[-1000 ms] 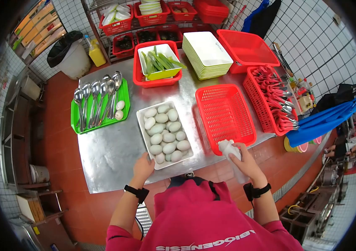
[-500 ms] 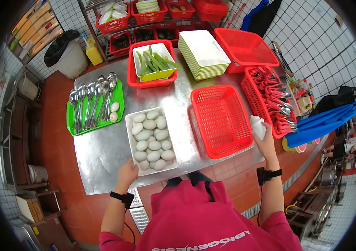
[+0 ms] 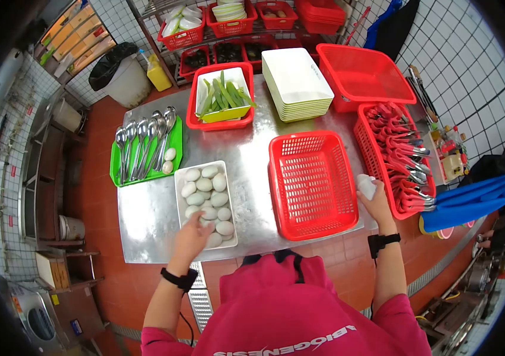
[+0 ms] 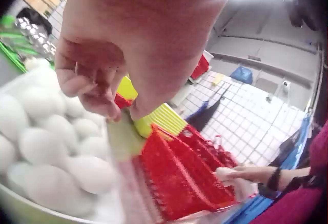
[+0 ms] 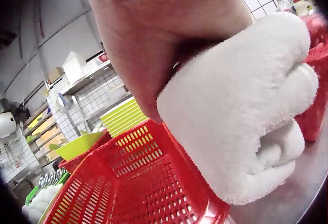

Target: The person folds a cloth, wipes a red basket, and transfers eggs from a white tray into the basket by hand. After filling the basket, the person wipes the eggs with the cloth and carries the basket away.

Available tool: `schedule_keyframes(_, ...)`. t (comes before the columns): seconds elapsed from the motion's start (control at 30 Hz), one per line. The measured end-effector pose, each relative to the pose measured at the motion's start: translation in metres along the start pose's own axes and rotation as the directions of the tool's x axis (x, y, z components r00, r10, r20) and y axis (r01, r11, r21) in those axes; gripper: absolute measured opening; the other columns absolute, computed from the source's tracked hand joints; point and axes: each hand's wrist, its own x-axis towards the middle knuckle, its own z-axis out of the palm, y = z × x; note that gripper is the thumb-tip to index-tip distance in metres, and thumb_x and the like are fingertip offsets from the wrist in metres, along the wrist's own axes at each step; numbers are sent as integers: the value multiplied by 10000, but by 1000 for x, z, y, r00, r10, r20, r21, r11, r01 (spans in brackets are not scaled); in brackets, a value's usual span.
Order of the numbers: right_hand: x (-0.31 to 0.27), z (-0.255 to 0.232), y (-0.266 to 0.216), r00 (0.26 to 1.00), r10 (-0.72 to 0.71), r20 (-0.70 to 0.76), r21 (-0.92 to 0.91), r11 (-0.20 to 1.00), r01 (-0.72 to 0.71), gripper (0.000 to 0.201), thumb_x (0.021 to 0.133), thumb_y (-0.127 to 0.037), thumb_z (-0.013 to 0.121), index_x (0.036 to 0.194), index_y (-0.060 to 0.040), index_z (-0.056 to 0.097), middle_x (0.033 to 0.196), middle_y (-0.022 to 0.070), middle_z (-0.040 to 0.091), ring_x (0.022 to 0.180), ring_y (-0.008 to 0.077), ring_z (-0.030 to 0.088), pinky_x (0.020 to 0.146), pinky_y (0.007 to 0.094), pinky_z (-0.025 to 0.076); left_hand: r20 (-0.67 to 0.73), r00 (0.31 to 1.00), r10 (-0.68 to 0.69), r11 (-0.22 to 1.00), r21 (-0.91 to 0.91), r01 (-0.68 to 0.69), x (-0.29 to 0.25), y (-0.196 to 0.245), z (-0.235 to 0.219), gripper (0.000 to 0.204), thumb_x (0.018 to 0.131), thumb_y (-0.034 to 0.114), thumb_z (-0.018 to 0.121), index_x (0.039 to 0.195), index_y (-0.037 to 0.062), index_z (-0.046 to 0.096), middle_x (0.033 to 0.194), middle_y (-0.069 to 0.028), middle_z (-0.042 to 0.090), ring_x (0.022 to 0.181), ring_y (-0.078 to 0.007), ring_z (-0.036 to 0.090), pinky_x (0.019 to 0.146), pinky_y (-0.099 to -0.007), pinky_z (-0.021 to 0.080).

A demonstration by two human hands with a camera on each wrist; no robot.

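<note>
My left hand (image 3: 190,238) is over the near left part of a white tray (image 3: 234,236) of pale eggs (image 3: 204,184). Its fingers bend loosely, with thumb and fingertips near one another above the eggs, and nothing shows between them in the left wrist view. On the other side, my right hand (image 3: 378,206) grips a folded white towel (image 5: 230,101), its thumb on one side and the other fingers hidden behind the cloth. Both are at the right side of an empty red slotted basket (image 3: 313,196), near its rim.
Left of the eggs lies a green tray (image 3: 176,137) with several ladle-like spoons and two small round eggs. Behind are a container of green vegetables (image 3: 222,98), stacked white trays (image 3: 297,77) and a red bin (image 3: 371,77). A basket of red-handled utensils (image 3: 394,160) stands right.
My left hand has gone from the egg tray's near left edge to above the eggs. My right hand has carried the towel from the red basket's near edge to its right side.
</note>
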Motion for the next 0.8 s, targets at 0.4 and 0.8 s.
schedule_keyframes(0.4, 27, 29, -1, 918, 81, 388, 18, 995, -95, 1084, 701, -429, 938, 1462, 72, 351, 1371, 350, 560, 1296, 445, 576, 1084, 457, 472, 261, 954, 148, 989, -31, -145, 46, 132, 128, 829, 904, 487, 745, 1458, -22, 398, 1015, -221, 734, 948, -380, 730, 823, -451, 571)
schedule_keyframes(0.8, -10, 60, -96, 903, -89, 420, 356, 932, -74, 883, 795, -305, 855, 1429, 69, 367, 1254, 324, 648, 1181, 421, 659, 1013, 454, 518, 93, 996, 15, 984, -177, 2, 28, 73, 36, 688, 860, 376, 826, 1320, -33, 519, 1011, -191, 741, 866, -297, 754, 725, -377, 594)
